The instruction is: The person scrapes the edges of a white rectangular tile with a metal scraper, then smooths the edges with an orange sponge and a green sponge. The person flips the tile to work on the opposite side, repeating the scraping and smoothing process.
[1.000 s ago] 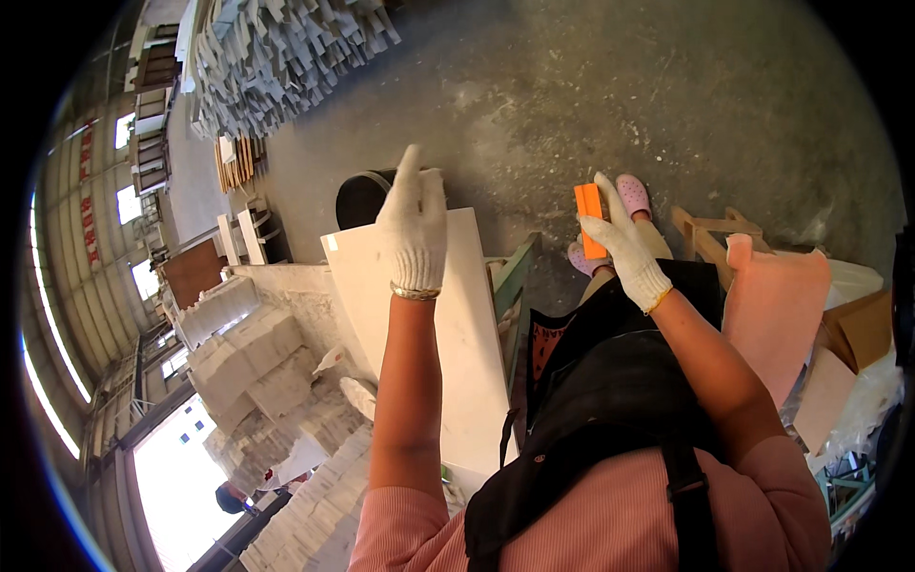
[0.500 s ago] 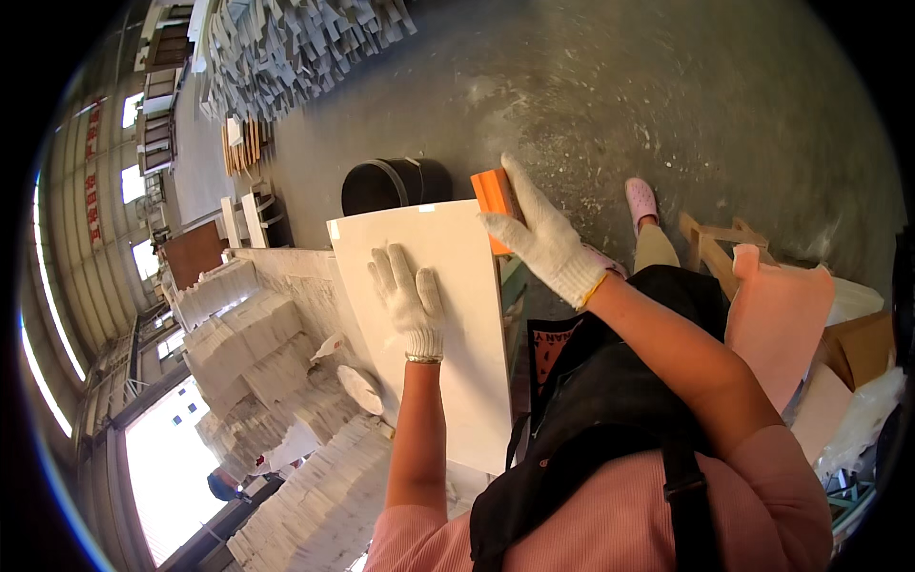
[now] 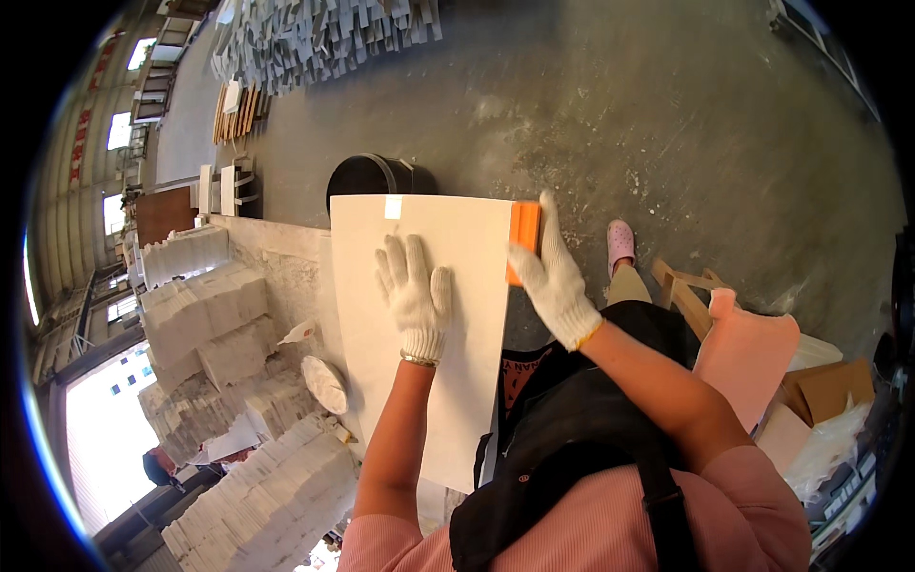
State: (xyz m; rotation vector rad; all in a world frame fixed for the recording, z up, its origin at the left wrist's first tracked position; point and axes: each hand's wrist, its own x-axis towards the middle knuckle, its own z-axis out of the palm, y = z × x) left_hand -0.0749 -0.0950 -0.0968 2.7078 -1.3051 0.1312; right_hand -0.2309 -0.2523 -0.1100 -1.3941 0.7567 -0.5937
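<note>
A large white board lies in front of me, its far edge bearing a small white patch. My left hand, in a white knitted glove, rests flat on the board with its fingers spread. My right hand, gloved the same way, grips a ridged orange block between thumb and fingers. The block lies along the board's right edge near the far corner. Its underside and the face against the palm are hidden.
A black bucket stands beyond the board. Stacks of white slabs fill the left side, with a round white bundle nearby. To the right are a wooden frame, a pink sheet and a cardboard box. Grey strips are piled far off.
My right hand has brought the orange block from a tilt at the far corner to lie straight along the right edge. My left hand still rests on the board. The view has shifted.
</note>
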